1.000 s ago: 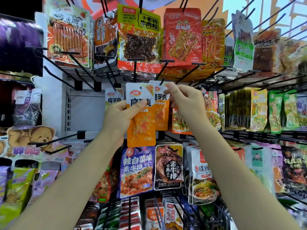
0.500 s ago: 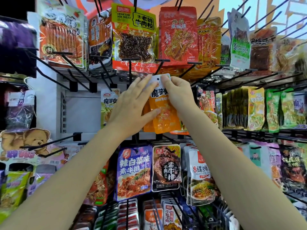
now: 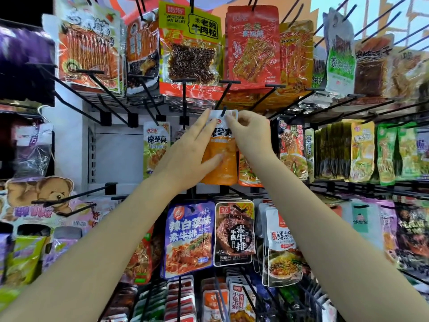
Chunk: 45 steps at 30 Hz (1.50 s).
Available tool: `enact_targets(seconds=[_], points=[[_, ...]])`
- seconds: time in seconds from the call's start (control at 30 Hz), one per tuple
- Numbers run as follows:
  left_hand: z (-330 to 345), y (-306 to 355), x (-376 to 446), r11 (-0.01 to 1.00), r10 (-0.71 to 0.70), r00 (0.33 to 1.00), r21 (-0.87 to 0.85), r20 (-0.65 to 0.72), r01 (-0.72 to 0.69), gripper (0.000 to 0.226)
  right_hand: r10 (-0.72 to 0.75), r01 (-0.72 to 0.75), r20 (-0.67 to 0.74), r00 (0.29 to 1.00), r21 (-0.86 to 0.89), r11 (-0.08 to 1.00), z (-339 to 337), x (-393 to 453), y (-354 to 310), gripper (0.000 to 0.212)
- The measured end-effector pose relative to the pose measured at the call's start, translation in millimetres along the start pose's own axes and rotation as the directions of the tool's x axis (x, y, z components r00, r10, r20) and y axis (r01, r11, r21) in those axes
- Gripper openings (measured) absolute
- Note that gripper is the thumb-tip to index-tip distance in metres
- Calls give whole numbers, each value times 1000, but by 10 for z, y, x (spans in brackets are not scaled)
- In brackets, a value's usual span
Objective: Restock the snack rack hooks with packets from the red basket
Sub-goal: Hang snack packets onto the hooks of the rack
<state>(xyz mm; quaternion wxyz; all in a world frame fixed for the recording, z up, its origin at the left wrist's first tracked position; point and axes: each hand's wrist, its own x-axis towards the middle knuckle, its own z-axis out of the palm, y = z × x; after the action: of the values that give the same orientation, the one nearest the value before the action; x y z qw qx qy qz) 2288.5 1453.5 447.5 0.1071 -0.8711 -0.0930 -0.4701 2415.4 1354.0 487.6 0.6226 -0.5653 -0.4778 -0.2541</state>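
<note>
An orange snack packet (image 3: 221, 159) with a white top hangs at the middle row of the rack, its top hole on a black hook (image 3: 223, 98). My right hand (image 3: 251, 135) pinches the packet's white top edge by the hook. My left hand (image 3: 185, 156) lies flat with straight fingers against the packet's left side, thumb across its front. A green packet of the same brand (image 3: 156, 147) hangs just to the left. The red basket is out of sight.
Larger packets (image 3: 190, 49) hang on the row above, and bare black hooks (image 3: 92, 89) jut out at the upper left. Blue and black packets (image 3: 189, 238) fill the row below. Green and yellow packets (image 3: 362, 149) crowd the right side.
Both hands carried the orange packet up and right from chest height to the hook. My left hand went from gripping the packet to lying flat against it.
</note>
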Motion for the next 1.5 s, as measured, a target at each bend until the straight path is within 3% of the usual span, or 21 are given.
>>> enact_targets(seconds=[0.07,0.17,0.3,0.43,0.57,0.73,0.87,0.93,1.07,1.17,1.23,1.33,1.4,1.5], points=[[48,-53,2,999,33,999,27,-5,-33,78,-142,138,-6,990,-210,968,-63,-53,49,24],[114,-138,25,988,82,996,134,18,-84,80,-361,358,93,928,-496,791,-176,-122,177,44],[198,-173,75,972,42,997,228,62,-55,80,-271,389,280,921,-660,643,-239,-127,372,66],[252,-143,89,972,-19,991,236,130,-12,79,-232,399,327,916,-683,612,-231,-128,418,64],[235,-144,72,983,-38,986,183,160,8,76,-244,413,345,906,-598,687,-284,-141,401,57],[102,44,-86,999,33,999,34,-6,-32,67,-364,428,227,903,-428,796,-607,-431,291,40],[132,577,-320,972,174,962,-121,-209,-202,58,-363,374,108,926,-404,835,-1162,-1095,325,28],[305,946,-446,929,232,942,-234,-241,-289,53,-301,305,81,950,-438,846,-1469,-1477,476,25],[1088,1740,-817,810,350,931,-467,-104,-356,51,-88,96,42,995,-577,811,-2084,-2262,985,29],[1824,2357,-1269,714,419,906,-639,62,-286,51,173,-128,5,985,-653,747,-2584,-2984,1405,36],[2254,2763,-1637,666,476,856,-719,201,-201,54,348,-270,-34,937,-703,658,-2914,-3533,1676,38],[2861,3321,-2279,626,598,706,-772,380,-114,59,564,-472,-149,812,-737,484,-3351,-4451,2014,36],[3194,3598,-2740,612,655,589,-789,473,-47,63,715,-598,-214,665,-727,339,-3573,-5076,2168,35],[3494,3843,-3403,623,684,453,-781,571,44,66,898,-715,-243,368,-691,106,-3779,-5989,2349,45]])
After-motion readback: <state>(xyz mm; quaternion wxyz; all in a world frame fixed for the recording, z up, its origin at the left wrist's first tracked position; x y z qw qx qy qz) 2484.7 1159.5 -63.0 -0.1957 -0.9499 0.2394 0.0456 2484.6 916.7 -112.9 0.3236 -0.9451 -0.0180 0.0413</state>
